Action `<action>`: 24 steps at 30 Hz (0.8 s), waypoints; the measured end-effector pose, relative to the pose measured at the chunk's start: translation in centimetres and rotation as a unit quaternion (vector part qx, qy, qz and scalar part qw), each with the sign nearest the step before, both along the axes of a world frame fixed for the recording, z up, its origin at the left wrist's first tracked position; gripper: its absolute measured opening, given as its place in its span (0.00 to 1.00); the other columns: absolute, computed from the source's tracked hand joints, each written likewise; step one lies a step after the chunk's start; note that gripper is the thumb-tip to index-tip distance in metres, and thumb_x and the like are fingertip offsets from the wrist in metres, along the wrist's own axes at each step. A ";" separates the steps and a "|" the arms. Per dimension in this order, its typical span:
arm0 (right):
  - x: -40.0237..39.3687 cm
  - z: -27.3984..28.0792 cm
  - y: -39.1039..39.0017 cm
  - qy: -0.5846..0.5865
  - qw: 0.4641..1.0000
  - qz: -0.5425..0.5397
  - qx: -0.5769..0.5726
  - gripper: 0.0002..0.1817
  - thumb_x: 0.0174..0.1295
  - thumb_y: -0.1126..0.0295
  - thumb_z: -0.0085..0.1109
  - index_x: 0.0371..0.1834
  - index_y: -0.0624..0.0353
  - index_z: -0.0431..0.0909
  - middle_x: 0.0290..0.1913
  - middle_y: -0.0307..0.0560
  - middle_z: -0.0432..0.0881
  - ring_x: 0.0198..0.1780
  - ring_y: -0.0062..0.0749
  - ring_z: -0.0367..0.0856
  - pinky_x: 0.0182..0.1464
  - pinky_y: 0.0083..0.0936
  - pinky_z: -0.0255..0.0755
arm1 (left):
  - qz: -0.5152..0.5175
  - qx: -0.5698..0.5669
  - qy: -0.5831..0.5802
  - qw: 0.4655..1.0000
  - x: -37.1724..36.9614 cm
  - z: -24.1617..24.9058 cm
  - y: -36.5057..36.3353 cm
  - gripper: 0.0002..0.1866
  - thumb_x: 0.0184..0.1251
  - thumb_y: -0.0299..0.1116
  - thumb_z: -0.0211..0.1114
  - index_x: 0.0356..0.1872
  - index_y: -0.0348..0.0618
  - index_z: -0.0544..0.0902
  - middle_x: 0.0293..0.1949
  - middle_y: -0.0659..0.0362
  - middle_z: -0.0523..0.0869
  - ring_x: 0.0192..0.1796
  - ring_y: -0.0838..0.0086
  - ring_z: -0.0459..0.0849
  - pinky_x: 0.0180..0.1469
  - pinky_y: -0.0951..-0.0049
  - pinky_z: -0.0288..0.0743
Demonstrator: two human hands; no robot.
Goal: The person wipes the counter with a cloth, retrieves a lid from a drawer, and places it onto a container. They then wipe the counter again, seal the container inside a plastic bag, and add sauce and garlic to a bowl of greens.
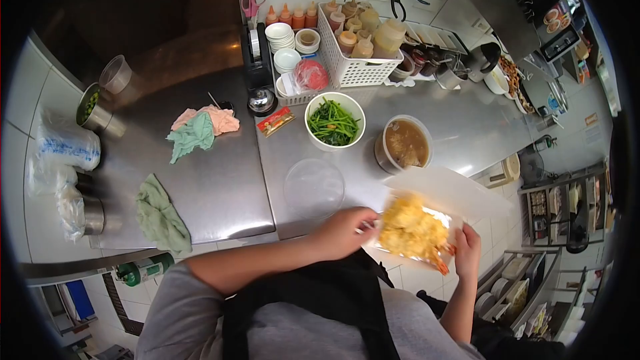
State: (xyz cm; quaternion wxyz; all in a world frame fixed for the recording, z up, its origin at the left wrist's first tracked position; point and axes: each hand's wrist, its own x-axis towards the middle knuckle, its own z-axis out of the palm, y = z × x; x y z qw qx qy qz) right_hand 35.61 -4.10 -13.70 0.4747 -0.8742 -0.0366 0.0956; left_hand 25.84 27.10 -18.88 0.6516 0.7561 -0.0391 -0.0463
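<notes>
An open white takeaway box [460, 195] sits at the counter's near edge, filled with golden fried tempura shrimp [413, 230]. My left hand [347, 230] rests at the box's left side, fingers curled and touching the food or the box edge. At the right side of the box, my right hand [468, 250] grips the edge near a shrimp tail. A clear round plastic lid [313, 188] lies on the steel counter just left of the box.
A white bowl of green vegetables [335, 121] and a tub of brown soup [405, 143] stand behind the box. Behind them are a white basket of sauce bottles [357, 47], stacked small bowls [280, 37], cloths [197, 130], a green rag [160, 217] and metal pots [93, 110] at left.
</notes>
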 end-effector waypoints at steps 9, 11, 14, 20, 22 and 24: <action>8.4 -9.8 -15.6 0.065 0.985 -0.120 0.104 0.15 0.71 0.72 0.45 0.49 0.71 0.79 0.37 0.45 0.84 0.33 0.23 0.82 0.32 0.21 0.75 | -0.200 -0.133 0.177 0.955 11.5 -2.1 -12.9 0.47 0.76 0.49 0.57 0.79 0.43 0.33 0.77 0.42 0.51 0.64 0.58 0.78 0.65 0.64 0.73; 11.6 -11.3 -16.9 0.083 0.980 -0.157 0.090 0.15 0.71 0.70 0.45 0.47 0.70 0.79 0.36 0.45 0.84 0.29 0.24 0.82 0.24 0.22 0.73 | -0.188 -0.174 0.111 0.960 12.9 -3.9 -14.8 0.49 0.76 0.49 0.57 0.78 0.44 0.29 0.79 0.42 0.44 0.69 0.55 0.73 0.71 0.62 0.65; 16.6 -13.1 -17.5 0.081 0.982 -0.142 0.091 0.14 0.69 0.71 0.44 0.45 0.68 0.78 0.34 0.44 0.83 0.26 0.26 0.81 0.25 0.22 0.74 | -0.197 -0.080 0.042 0.976 13.2 -3.5 -14.5 0.48 0.76 0.49 0.56 0.79 0.47 0.31 0.79 0.44 0.44 0.74 0.56 0.66 0.73 0.61 0.62; 25.9 -16.1 -15.4 0.114 0.983 -0.100 0.100 0.14 0.73 0.64 0.45 0.49 0.63 0.76 0.33 0.45 0.83 0.24 0.30 0.83 0.22 0.25 0.77 | -0.105 -0.065 0.097 0.988 6.6 -3.8 -8.0 0.35 0.77 0.41 0.57 0.78 0.48 0.51 0.75 0.48 0.60 0.70 0.60 0.71 0.69 0.64 0.68; 28.7 -15.4 -15.5 0.113 0.993 -0.040 -0.019 0.16 0.73 0.60 0.47 0.47 0.61 0.78 0.33 0.45 0.84 0.24 0.30 0.83 0.21 0.24 0.76 | -0.006 -0.072 0.118 0.990 2.6 -4.4 -5.7 0.29 0.77 0.37 0.58 0.75 0.47 0.62 0.70 0.51 0.70 0.66 0.65 0.76 0.67 0.67 0.71; 31.6 -13.3 -15.1 0.046 0.979 0.002 -0.197 0.18 0.73 0.59 0.49 0.41 0.64 0.81 0.29 0.50 0.84 0.26 0.32 0.84 0.22 0.28 0.76 | 0.112 -0.048 0.137 0.983 -1.6 -4.0 -3.5 0.24 0.76 0.33 0.59 0.71 0.45 0.70 0.64 0.54 0.78 0.61 0.70 0.80 0.64 0.70 0.73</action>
